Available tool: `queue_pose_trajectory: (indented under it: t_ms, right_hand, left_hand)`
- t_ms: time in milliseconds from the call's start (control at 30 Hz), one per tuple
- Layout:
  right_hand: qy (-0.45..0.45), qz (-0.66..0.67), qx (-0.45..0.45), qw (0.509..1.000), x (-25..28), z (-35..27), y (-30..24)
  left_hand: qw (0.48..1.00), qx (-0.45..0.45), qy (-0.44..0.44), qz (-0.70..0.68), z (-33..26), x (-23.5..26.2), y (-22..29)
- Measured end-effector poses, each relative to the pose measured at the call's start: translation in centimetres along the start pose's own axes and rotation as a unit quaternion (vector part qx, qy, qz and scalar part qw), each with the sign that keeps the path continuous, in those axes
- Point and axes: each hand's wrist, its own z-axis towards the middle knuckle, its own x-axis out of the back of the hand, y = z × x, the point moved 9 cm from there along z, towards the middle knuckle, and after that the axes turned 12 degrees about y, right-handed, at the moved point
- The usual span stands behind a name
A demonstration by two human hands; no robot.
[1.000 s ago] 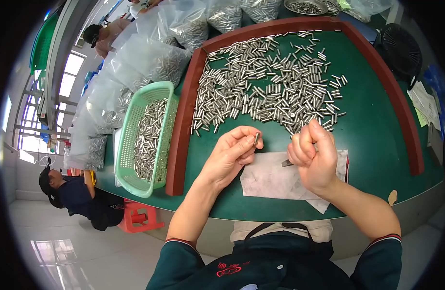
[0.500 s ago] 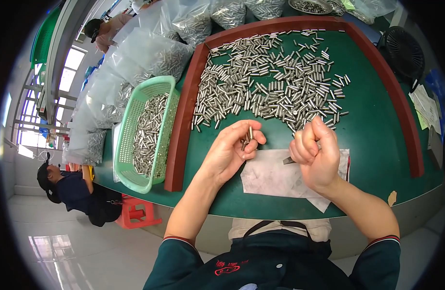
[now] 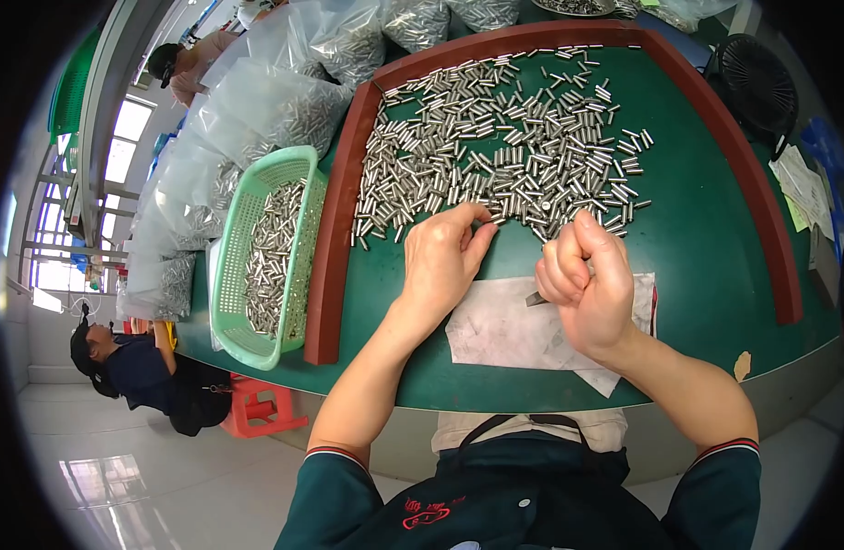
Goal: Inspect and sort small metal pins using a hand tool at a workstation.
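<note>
Many short, shiny metal pins (image 3: pixel 523 156) lie in a loose layer on the green tabletop (image 3: pixel 706 211). My left hand (image 3: pixel 440 261), palm down, has its thumb and forefinger closed on a metal pin (image 3: pixel 497 220) at the near edge of the layer. The palm and the other fingers are hidden from above. To its right, my right hand (image 3: pixel 591 289) is a raised fist over a stained white cloth (image 3: pixel 500 330). From the fist's left side pokes the end of a flat grey metal piece (image 3: pixel 535 299); the rest is covered by the fingers.
A raised red-brown border (image 3: pixel 328 275) frames the work area on three sides. Left of it stands a green perforated basket (image 3: pixel 234 316) of pins. Clear bags of pins (image 3: pixel 294 115) line the far left. A black fan (image 3: pixel 756 87) stands far right. Co-workers (image 3: pixel 142 367) are at left.
My left hand has turned from palm up, with pins in its fingers, to palm down and reached forward to the pins. My right fist stays nearly in place. The whole view has shifted slightly.
</note>
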Motion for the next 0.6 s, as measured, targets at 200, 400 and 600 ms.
queue_pose_trajectory:
  t_ms: [200, 400, 600]
  right_hand:
    - [0.009, -0.001, -0.011, 1.000, 0.1, 0.1, 0.0]
    - [0.006, -0.002, -0.017, 1.000, 0.0, 0.1, 0.0]
    - [0.013, 0.001, -0.018, 1.000, 0.2, 0.0, 0.1]
  left_hand:
    - [0.999, -0.022, -0.021, -0.016, -1.2, 0.4, 1.1]
    - [0.999, -0.001, -0.046, -0.023, -1.4, 0.3, 0.6]
    - [0.996, 0.012, -0.060, -0.061, -1.8, 0.4, 1.0]
